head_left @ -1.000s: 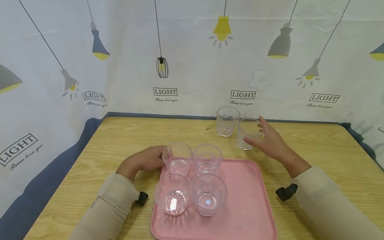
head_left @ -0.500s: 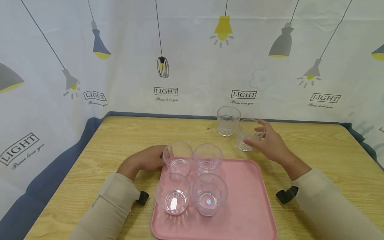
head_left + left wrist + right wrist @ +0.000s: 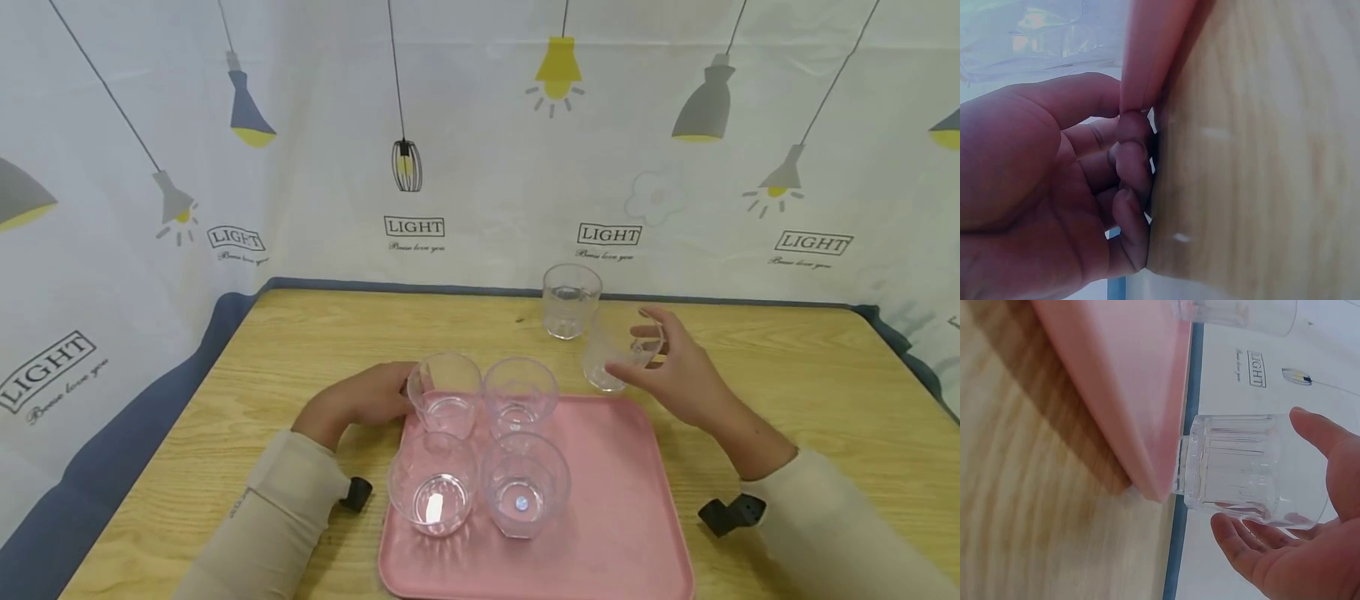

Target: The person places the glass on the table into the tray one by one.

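My right hand [image 3: 686, 375] grips a clear plastic cup [image 3: 602, 367] from its right side, thumb in front and fingers behind. In the right wrist view this cup [image 3: 1235, 465] is upright, seen beyond the tray's corner, its base appearing raised off the table. At the far left corner of the pink tray [image 3: 615, 500], my left hand [image 3: 371, 396] holds the rim. The left wrist view has the thumb against the tray edge [image 3: 1150, 56] and curled fingers under it. Several clear cups [image 3: 521, 492] stand upright on the tray's left half, partly hiding the left fingertips.
Another clear cup [image 3: 572, 304] stands on the wooden table [image 3: 315, 325] near its back edge, just behind the held one. A white curtain [image 3: 487, 150] printed with lamps hangs behind the table. Bare tray surface shows on the right half.
The right fingers have closed round the cup, and it has moved slightly toward the tray, to the left and nearer. The left hand and the cups on the tray have stayed put.
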The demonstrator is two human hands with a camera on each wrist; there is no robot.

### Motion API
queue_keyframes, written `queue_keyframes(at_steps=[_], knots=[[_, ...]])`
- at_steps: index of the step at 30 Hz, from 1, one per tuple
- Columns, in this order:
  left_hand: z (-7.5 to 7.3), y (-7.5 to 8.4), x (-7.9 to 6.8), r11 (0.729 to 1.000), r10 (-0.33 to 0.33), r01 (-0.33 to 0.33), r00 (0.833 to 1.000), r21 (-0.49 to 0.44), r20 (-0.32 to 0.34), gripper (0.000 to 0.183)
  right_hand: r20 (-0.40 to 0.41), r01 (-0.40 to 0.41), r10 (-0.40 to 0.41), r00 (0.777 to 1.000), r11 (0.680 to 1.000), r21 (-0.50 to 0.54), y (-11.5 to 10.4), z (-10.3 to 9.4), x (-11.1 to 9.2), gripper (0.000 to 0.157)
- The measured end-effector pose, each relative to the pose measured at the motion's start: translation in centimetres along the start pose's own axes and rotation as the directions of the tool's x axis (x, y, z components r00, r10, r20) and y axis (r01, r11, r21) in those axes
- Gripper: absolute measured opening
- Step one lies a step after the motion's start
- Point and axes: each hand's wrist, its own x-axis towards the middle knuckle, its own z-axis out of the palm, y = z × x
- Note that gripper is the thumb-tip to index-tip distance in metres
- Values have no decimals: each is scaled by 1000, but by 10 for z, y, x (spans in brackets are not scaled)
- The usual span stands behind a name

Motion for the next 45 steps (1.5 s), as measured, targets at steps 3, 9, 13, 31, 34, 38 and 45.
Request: queue_keyframes(at_steps=[3, 9, 13, 31, 34, 38, 45], knots=[[0, -1, 0, 1000, 0, 0, 1000, 6, 1, 40, -12, 16, -16, 1000, 1000, 7, -3, 3, -7, 100], [-1, -4, 0, 1000, 11, -11, 1000, 21, 6, 32, 12, 35, -36, 999, 997, 65, -9, 8, -20, 97], [-1, -4, 0, 1000, 14, -14, 1000, 20, 10, 31, 23, 58, -60, 998, 995, 81, -13, 12, -28, 95], [0, -1, -2, 1000, 21, -21, 1000, 17, -16, 35, 46, 105, -110, 993, 988, 111, -12, 31, -41, 93], [0, 0, -2, 1000, 14, -14, 1000, 12, -22, 37, 43, 117, -123, 992, 986, 119, -12, 32, -41, 92], [0, 1, -1, 1000, 13, -13, 1000, 12, -28, 37, 42, 137, -144, 989, 981, 135, -11, 34, -42, 92], [0, 2, 0, 1000, -1, 2, 999, 12, -33, 41, 60, 135, -146, 987, 978, 159, -9, 37, -43, 93]])
